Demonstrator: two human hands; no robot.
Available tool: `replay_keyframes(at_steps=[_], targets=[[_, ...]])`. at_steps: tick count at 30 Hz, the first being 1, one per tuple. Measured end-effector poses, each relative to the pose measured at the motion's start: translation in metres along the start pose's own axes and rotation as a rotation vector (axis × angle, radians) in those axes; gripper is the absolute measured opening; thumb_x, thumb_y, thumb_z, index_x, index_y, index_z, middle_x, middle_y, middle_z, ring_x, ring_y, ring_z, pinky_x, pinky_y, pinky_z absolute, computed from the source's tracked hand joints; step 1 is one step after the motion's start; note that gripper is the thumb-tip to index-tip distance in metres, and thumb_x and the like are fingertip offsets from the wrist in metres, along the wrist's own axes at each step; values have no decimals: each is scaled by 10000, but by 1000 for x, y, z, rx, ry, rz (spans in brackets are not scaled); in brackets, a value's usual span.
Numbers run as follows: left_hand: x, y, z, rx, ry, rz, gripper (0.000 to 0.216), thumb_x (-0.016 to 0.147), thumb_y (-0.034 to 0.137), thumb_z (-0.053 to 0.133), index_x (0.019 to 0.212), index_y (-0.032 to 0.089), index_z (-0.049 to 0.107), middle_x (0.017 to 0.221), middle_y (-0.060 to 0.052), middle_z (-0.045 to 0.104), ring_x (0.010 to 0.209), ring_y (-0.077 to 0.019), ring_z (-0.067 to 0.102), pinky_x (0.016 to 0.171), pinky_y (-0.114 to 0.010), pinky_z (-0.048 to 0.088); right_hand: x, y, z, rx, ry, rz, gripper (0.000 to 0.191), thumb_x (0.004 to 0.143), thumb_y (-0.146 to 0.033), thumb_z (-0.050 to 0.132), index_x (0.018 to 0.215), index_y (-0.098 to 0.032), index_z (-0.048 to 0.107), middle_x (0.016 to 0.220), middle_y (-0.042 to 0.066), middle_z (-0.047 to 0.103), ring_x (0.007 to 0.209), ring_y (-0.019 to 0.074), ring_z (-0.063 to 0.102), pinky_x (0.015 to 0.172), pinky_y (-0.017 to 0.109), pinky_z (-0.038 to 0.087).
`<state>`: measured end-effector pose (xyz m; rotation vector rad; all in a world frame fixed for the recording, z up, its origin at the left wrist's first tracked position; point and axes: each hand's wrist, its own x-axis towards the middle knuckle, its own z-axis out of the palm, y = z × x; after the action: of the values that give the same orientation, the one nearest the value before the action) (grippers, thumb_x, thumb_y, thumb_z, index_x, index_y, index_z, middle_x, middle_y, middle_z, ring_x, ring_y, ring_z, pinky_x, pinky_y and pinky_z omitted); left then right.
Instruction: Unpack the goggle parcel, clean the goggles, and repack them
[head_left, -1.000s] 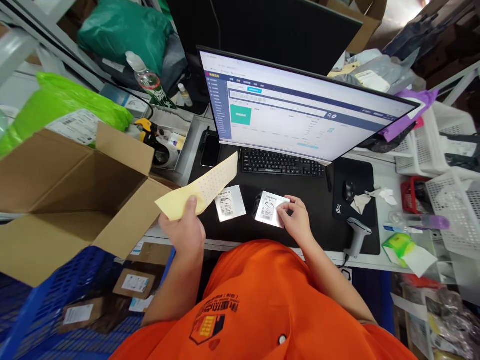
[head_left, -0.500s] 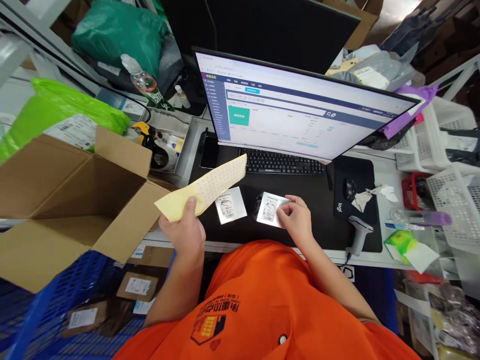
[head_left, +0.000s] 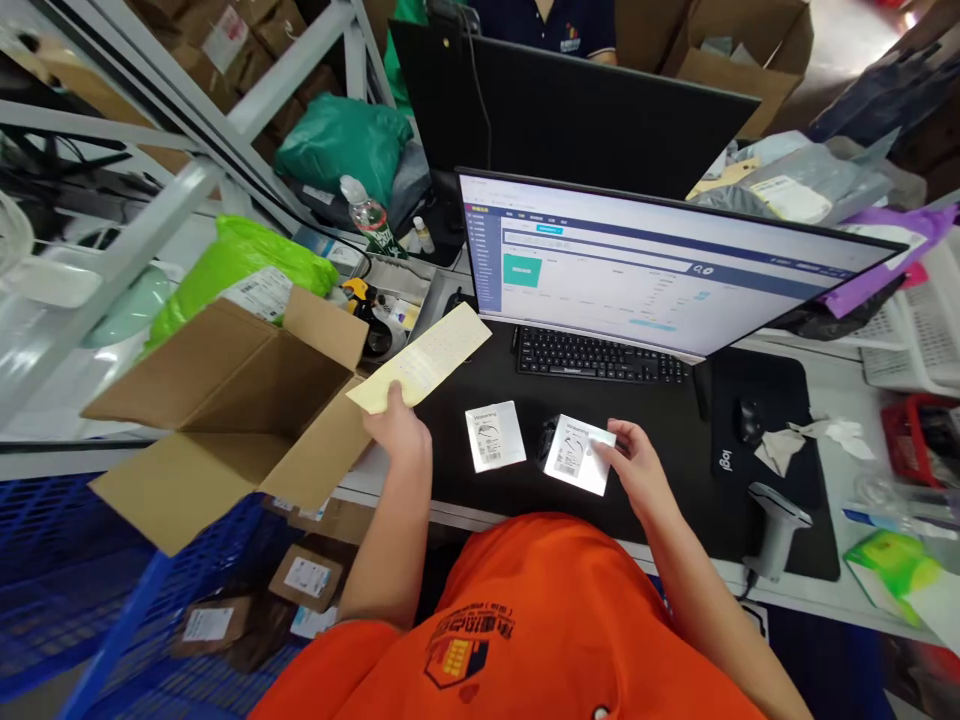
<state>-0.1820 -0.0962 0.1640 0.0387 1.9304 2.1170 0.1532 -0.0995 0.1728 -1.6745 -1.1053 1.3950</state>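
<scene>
My left hand (head_left: pixel 401 430) is closed on a long pale-yellow sheet (head_left: pixel 427 362) with rows of small marks, thumb on top. The sheet is held at a slant above the desk, beside an open cardboard box (head_left: pixel 247 390). My right hand (head_left: pixel 637 460) pinches the right edge of a small white box (head_left: pixel 576 455), whose printed face shows "Wakening", a line picture and a barcode. Its dark side shows at the left. A second white box (head_left: pixel 495 437) with similar print lies on the black desk mat (head_left: pixel 465 502), left of the first and apart from both hands.
Behind the mat stand a keyboard (head_left: pixel 600 355) and a lit monitor (head_left: pixel 660 270). To the right are a mouse (head_left: pixel 748 421), paper scraps (head_left: pixel 780 450) and a barcode scanner (head_left: pixel 778 535). Below left, a blue crate (head_left: pixel 67 600) holds parcels. A person (head_left: pixel 525 20) is behind the monitors.
The camera view has shifted, so the scene sits lower and further right. The yellow sheet now lies flatter to view. My right hand still pinches the white box, its face tilted more.
</scene>
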Motion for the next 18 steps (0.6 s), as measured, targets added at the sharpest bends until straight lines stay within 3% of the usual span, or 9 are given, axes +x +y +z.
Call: replay_keyframes(at_steps=[3,7,10,12,14,18], targets=[[11,-4,19,37,28,104,526,870,170,580,1360,84,408,1379,-213,570,1257,-237,624,1097,-383,509,-2,4,-5,-15,6,-19,457,683,-476,807,1024,-232,625,1319,114,605,1207,287,607,1087,502,479],[16,0,54,223,40,483,619,913,207,529,1460,102,257,1503,-223,404,1403,-221,468,1199,-345,367,-6,8,-12,-146,37,-109,365,776,-439,734,1062,-228,649,1361,123,557,1250,290,580,1097,522,479],[29,0,85,365,50,701,487,958,205,453,1418,75,365,1474,-237,404,1445,-240,395,1235,-391,297,-12,5,-15,-253,74,-196,306,810,-415,696,1051,-229,662,1360,134,547,1262,301,564,1068,537,503],[44,-5,106,438,11,747,352,979,169,386,1284,76,536,1468,-239,403,1456,-245,386,1229,-404,306,-17,2,-16,-306,95,-245,274,825,-395,674,1045,-233,665,1352,137,550,1259,301,560,1052,542,515],[61,-17,122,481,-67,728,356,985,125,322,1172,80,622,1506,-240,352,1462,-238,385,1214,-398,331,-23,-1,-18,-349,120,-282,249,829,-368,658,1040,-237,667,1340,137,556,1259,303,556,1039,545,521],[80,-49,135,549,-255,629,409,993,119,290,1310,33,533,1592,-266,187,1493,-210,323,1252,-394,251,-35,0,-24,-395,177,-310,232,835,-328,629,1047,-243,669,1324,134,563,1263,311,556,1027,555,518]])
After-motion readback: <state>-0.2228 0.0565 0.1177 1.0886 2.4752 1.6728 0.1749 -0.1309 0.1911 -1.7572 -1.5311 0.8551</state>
